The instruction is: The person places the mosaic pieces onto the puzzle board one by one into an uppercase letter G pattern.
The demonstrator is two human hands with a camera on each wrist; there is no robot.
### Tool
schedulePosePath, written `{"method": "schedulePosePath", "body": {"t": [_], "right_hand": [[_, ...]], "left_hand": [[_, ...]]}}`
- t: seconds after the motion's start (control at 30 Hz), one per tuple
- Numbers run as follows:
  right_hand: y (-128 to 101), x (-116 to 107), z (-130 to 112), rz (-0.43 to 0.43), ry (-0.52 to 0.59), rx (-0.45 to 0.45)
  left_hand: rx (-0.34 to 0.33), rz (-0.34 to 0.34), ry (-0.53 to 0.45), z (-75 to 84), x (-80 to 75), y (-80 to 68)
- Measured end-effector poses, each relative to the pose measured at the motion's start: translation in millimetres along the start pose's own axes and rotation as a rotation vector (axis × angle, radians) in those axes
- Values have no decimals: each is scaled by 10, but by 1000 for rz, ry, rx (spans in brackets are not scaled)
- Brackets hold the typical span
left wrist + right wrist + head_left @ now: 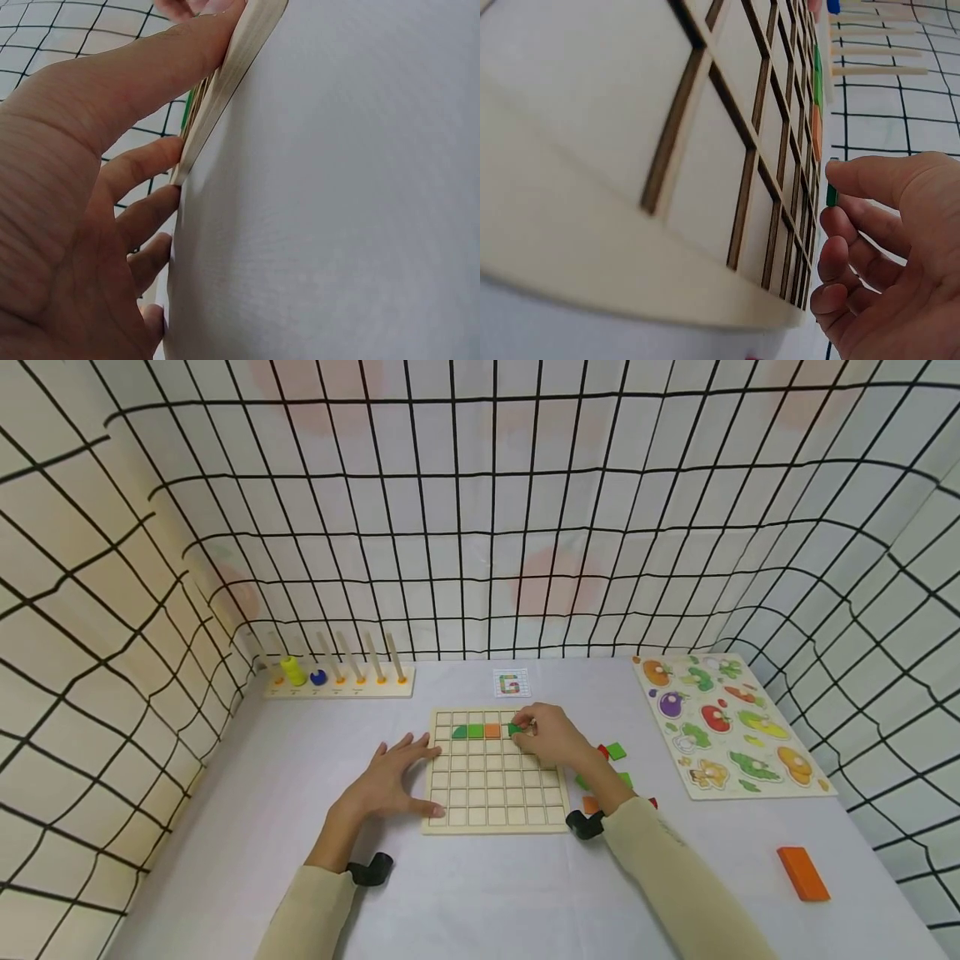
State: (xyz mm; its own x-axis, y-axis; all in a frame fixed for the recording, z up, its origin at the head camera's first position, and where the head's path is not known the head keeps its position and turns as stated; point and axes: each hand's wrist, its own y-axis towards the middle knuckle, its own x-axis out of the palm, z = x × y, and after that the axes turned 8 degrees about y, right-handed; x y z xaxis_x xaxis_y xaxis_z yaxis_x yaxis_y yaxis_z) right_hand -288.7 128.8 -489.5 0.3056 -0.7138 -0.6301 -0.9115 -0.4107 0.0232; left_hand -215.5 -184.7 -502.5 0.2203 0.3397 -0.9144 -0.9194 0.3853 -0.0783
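A pale wooden grid board (487, 795) lies flat in front of me. One of its upper rows holds a dark green tile (460, 732) with a slanted or rounded edge, a light green square tile (476, 731) and an orange square tile (492, 731). My right hand (553, 737) pinches a small dark green tile (832, 195) between thumb and index finger, over that same row, right of the orange one. With fingers spread, my left hand (384, 783) touches the board's left edge, its thumb by the lower left corner.
Loose green, red and orange tiles (616, 751) lie right of the board, partly under my right forearm. Behind stand a pattern card (512, 682) and a peg stand (375, 692) with rings. To the right are a vegetable puzzle (723, 743) and an orange block (803, 874). Black-lined netting (491, 535) surrounds the table.
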Motion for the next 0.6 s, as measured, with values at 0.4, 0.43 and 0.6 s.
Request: {"method": "schedulePosePath", "body": {"t": [0.4,0.43,0.6], "right_hand": [[92,109,-33,13,-46,25],[94,113,-41,15,-48,26],[89,140,-42,13,-52,36]], "left_hand": [[4,-6,6,-23,-2,8],[1,-5,7,-19,-4,8],[-1,-5,-1,7,-18,-18]]}}
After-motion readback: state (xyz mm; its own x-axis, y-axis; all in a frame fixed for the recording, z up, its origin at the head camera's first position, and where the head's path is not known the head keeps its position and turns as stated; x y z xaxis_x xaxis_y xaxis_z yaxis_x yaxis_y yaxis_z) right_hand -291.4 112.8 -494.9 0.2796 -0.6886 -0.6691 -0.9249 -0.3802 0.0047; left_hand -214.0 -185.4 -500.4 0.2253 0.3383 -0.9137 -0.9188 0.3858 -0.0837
